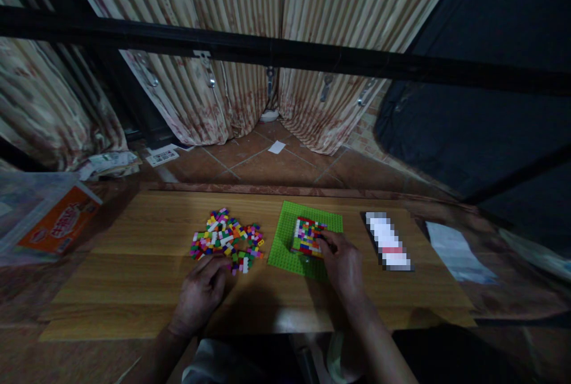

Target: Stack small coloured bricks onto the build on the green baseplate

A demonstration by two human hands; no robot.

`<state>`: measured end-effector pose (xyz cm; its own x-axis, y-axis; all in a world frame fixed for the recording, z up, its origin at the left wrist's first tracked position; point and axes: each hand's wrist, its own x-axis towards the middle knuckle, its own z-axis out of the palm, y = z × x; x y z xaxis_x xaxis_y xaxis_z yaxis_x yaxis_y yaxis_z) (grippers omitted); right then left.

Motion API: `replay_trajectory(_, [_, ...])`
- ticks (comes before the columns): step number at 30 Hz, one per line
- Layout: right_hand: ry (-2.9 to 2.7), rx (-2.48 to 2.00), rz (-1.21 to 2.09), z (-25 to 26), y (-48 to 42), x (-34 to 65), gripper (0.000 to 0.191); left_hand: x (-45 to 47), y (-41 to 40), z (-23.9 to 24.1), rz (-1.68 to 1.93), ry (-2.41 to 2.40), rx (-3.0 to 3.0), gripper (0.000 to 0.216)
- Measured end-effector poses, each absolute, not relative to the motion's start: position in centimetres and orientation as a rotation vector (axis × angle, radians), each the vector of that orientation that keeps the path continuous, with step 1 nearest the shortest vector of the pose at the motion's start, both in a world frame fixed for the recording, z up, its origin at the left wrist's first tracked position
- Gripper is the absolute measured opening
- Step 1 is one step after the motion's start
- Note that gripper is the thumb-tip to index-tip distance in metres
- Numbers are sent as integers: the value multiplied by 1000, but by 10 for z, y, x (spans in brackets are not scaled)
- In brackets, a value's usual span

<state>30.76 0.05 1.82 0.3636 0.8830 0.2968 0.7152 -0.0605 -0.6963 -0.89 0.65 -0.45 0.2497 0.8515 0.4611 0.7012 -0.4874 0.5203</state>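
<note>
Now the right hand (342,258) meets the brick block (307,236) from the right, seemingly steadying it on the green board (280,248), left hand (200,288) curled by loose bricks (227,238) spread handily leftward, though whether either pinches one, I can't tell.

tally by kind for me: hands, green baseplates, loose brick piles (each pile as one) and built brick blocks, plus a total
Hands: 2 (left hand, right hand)
Green baseplate: 1
Loose brick pile: 1
Built brick block: 1
Total: 5
</note>
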Motion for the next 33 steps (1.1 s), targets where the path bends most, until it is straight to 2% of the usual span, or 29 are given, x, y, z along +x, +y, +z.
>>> replay_trajectory(5, [-1188, -1843, 378, 15, -3, 311, 51, -8, 6, -1, 1026, 1461, 2299, 20])
replay_trajectory(10, [-978, -1766, 486, 14, 2, 314, 56, -7, 6, 1, 1033, 1480, 2286, 20])
replay_trajectory(15, [-993, -1797, 527, 4, 14, 313, 63, -7, 6, 1, 1012, 1486, 2281, 21])
replay_trajectory(28, [-1005, -1773, 440, -11, 16, 307, 62, -6, 5, 1, 991, 1493, 2276, 21])
replay_trajectory(33, [-967, -1756, 541, -10, 18, 312, 64, -4, 5, 3, 1044, 1458, 2267, 19])
